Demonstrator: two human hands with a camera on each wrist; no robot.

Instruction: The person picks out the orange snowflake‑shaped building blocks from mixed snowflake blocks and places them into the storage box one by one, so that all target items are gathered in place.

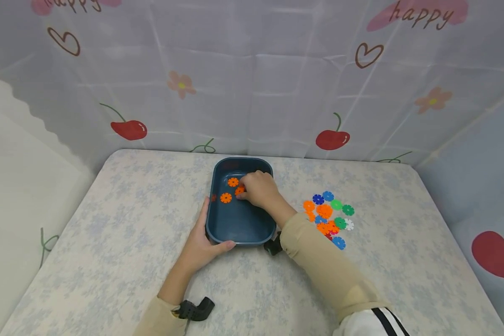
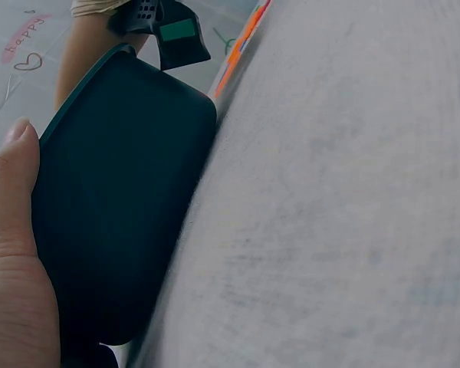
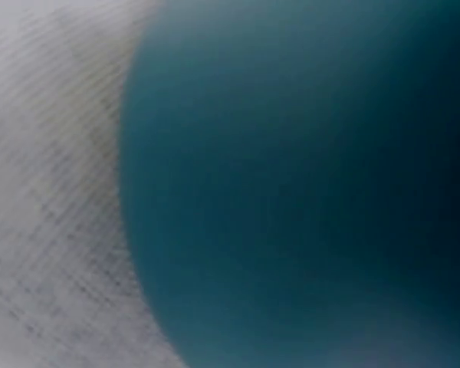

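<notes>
A dark blue-green rectangular tray point(image 1: 241, 227) lies on the table, with its outside wall point(image 2: 126, 199) filling much of the left wrist view. Fingers straight, my left hand point(image 1: 200, 246) rests along the tray's left side, its thumb point(image 2: 9, 199) against the near end. Inside the tray, my right hand point(image 1: 260, 189) pinches an orange notched disc point(image 1: 239, 191) low over the bottom. Two other orange notched discs, one farther back point(image 1: 233, 182) and one nearer point(image 1: 226, 198), lie flat beside its fingertips. The right wrist view shows only a blurred tray wall point(image 3: 276, 192).
To the right of the tray, a loose pile of notched discs point(image 1: 324, 211) in orange, blue, green, white and red lies on the patterned tablecloth point(image 1: 122, 233). A printed curtain point(image 1: 252, 93) hangs behind the table's back edge. Each wrist carries a black camera point(image 1: 197, 310).
</notes>
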